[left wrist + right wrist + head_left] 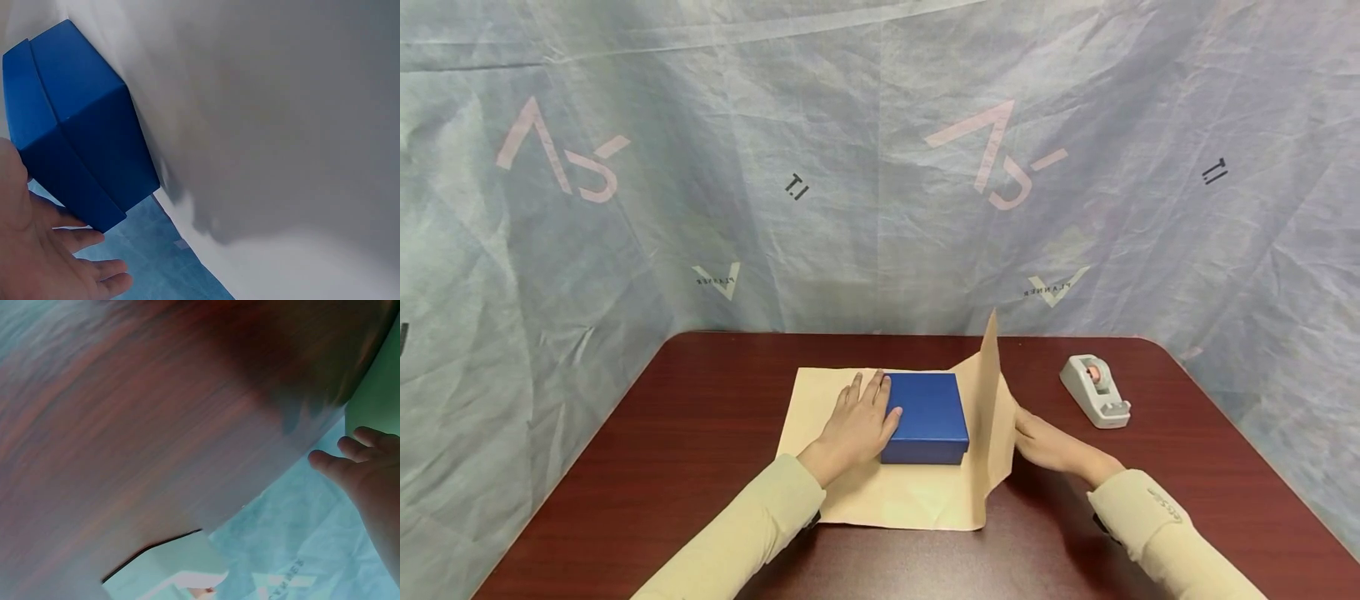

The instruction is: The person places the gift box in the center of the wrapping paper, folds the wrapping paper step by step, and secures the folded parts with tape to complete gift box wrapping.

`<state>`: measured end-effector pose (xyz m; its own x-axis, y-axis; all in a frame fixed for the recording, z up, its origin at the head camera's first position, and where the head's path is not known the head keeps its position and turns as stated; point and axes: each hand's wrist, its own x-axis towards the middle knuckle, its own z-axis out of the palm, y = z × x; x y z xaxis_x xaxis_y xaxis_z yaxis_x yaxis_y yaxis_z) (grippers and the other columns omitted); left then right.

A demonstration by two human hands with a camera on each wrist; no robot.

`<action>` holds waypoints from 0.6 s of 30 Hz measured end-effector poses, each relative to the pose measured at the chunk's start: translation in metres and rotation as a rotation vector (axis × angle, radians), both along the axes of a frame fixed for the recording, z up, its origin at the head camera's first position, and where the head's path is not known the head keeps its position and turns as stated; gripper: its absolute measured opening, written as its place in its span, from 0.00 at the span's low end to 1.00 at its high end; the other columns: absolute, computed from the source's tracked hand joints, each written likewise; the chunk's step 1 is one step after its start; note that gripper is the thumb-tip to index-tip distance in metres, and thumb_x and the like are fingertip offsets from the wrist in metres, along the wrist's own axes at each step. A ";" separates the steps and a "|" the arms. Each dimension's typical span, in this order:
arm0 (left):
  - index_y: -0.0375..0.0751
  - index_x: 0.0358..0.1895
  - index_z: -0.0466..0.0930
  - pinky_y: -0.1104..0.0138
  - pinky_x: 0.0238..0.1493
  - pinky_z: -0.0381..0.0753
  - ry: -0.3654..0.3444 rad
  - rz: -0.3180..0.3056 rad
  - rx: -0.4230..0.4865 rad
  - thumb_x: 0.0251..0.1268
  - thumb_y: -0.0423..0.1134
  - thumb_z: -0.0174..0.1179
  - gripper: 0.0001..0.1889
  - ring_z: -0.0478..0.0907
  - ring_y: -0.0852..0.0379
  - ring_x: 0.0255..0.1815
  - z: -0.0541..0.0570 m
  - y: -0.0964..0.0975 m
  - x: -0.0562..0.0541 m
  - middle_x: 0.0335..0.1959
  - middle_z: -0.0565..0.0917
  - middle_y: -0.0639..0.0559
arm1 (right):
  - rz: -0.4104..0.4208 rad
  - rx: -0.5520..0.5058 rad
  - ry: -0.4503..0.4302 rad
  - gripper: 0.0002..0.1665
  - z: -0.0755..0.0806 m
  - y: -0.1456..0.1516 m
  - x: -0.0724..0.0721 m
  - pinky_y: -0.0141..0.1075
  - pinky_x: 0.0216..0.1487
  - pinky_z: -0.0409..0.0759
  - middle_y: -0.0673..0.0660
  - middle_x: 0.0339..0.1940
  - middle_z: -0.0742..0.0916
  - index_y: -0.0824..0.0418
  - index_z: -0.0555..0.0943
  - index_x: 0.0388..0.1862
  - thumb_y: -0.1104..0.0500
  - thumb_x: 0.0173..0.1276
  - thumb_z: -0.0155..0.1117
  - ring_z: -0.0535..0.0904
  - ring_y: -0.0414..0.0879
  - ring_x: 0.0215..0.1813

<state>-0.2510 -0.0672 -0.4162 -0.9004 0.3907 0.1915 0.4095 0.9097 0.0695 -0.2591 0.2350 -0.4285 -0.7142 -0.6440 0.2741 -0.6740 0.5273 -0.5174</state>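
Observation:
A blue lidded box (923, 408) sits on a sheet of tan wrapping paper (902, 498) on the table. Across the left part of its lid rests my left hand (859, 423), fingers extended; the left wrist view has the hand (47, 244) at one edge of the box (94, 131). The paper's right side stands raised beside the box. Behind that upright flap, my right hand (1051, 440) presses against its outer face, with its fingertips hidden in the head view. Extended fingers of the right hand (369, 462) show against the paper (375, 394) in the right wrist view.
A white tape dispenser (1093, 392) with a roll in it stands on the right of the dark red-brown table (700, 417). Grey printed sheeting (880, 208) hangs behind the table and along its sides.

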 end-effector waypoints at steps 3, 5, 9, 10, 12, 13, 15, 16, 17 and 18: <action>0.36 0.70 0.52 0.48 0.67 0.55 -0.004 0.000 -0.002 0.72 0.55 0.30 0.32 0.50 0.35 0.71 -0.001 0.000 -0.001 0.72 0.54 0.42 | -0.034 -0.012 -0.149 0.36 0.006 -0.010 0.003 0.13 0.61 0.42 0.65 0.74 0.51 0.59 0.36 0.74 0.57 0.75 0.39 0.42 0.31 0.71; 0.36 0.70 0.52 0.48 0.67 0.55 -0.005 -0.003 0.000 0.72 0.55 0.30 0.32 0.49 0.35 0.71 -0.001 0.000 -0.001 0.72 0.54 0.42 | -0.039 -0.013 -0.197 0.37 0.008 -0.016 0.004 0.21 0.65 0.50 0.63 0.74 0.52 0.55 0.34 0.74 0.55 0.75 0.38 0.48 0.43 0.72; 0.35 0.70 0.52 0.48 0.66 0.56 0.003 -0.007 0.004 0.72 0.55 0.30 0.32 0.51 0.35 0.70 0.000 0.000 0.000 0.71 0.55 0.42 | -0.027 -0.005 -0.243 0.37 0.011 -0.024 0.005 0.31 0.66 0.58 0.61 0.74 0.52 0.52 0.32 0.74 0.51 0.76 0.36 0.54 0.55 0.71; 0.35 0.70 0.53 0.48 0.66 0.56 0.005 -0.008 0.005 0.72 0.54 0.31 0.32 0.51 0.34 0.70 -0.001 0.000 0.000 0.71 0.55 0.42 | -0.012 -0.007 -0.246 0.37 0.012 -0.026 0.005 0.31 0.66 0.58 0.61 0.74 0.51 0.52 0.32 0.74 0.51 0.76 0.36 0.53 0.56 0.71; 0.35 0.70 0.53 0.48 0.66 0.56 0.010 -0.010 0.009 0.72 0.54 0.31 0.32 0.51 0.34 0.70 -0.001 -0.001 0.000 0.71 0.55 0.41 | 0.016 -0.019 -0.253 0.36 0.013 -0.030 0.005 0.28 0.66 0.56 0.61 0.75 0.49 0.54 0.31 0.74 0.53 0.76 0.35 0.50 0.57 0.72; 0.35 0.70 0.53 0.48 0.66 0.56 0.012 -0.012 0.011 0.72 0.54 0.32 0.32 0.51 0.34 0.70 -0.001 -0.001 0.000 0.71 0.55 0.41 | 0.026 -0.024 -0.252 0.36 0.014 -0.032 0.006 0.27 0.66 0.55 0.61 0.75 0.48 0.55 0.31 0.74 0.54 0.76 0.35 0.49 0.57 0.73; 0.35 0.70 0.53 0.48 0.66 0.57 0.017 -0.014 0.009 0.72 0.54 0.32 0.32 0.52 0.34 0.70 -0.001 -0.001 0.000 0.71 0.55 0.41 | 0.023 -0.030 -0.251 0.37 0.015 -0.037 0.007 0.32 0.67 0.56 0.62 0.75 0.49 0.56 0.32 0.74 0.54 0.76 0.36 0.49 0.57 0.73; 0.35 0.69 0.53 0.48 0.65 0.57 0.021 -0.015 0.008 0.72 0.54 0.32 0.31 0.52 0.34 0.70 -0.002 -0.001 0.000 0.71 0.55 0.41 | 0.016 -0.036 -0.253 0.37 0.016 -0.039 0.008 0.37 0.68 0.57 0.62 0.74 0.50 0.56 0.32 0.74 0.54 0.76 0.36 0.49 0.57 0.73; 0.35 0.69 0.53 0.48 0.65 0.57 0.024 -0.016 0.005 0.72 0.54 0.32 0.32 0.52 0.34 0.70 -0.002 -0.001 0.000 0.71 0.55 0.41 | 0.004 -0.038 -0.257 0.37 0.016 -0.041 0.008 0.42 0.68 0.56 0.62 0.74 0.50 0.56 0.32 0.74 0.53 0.76 0.37 0.48 0.57 0.73; 0.35 0.70 0.53 0.48 0.65 0.57 0.028 -0.016 0.003 0.72 0.54 0.31 0.32 0.52 0.34 0.70 -0.002 -0.001 0.000 0.71 0.55 0.41 | -0.008 -0.044 -0.258 0.37 0.016 -0.044 0.009 0.47 0.68 0.55 0.62 0.74 0.50 0.56 0.33 0.74 0.53 0.76 0.37 0.47 0.57 0.73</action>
<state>-0.2513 -0.0679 -0.4183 -0.8884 0.4042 0.2178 0.4255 0.9029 0.0601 -0.2505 0.1914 -0.4121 -0.7689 -0.6299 0.1095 -0.5127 0.5052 -0.6942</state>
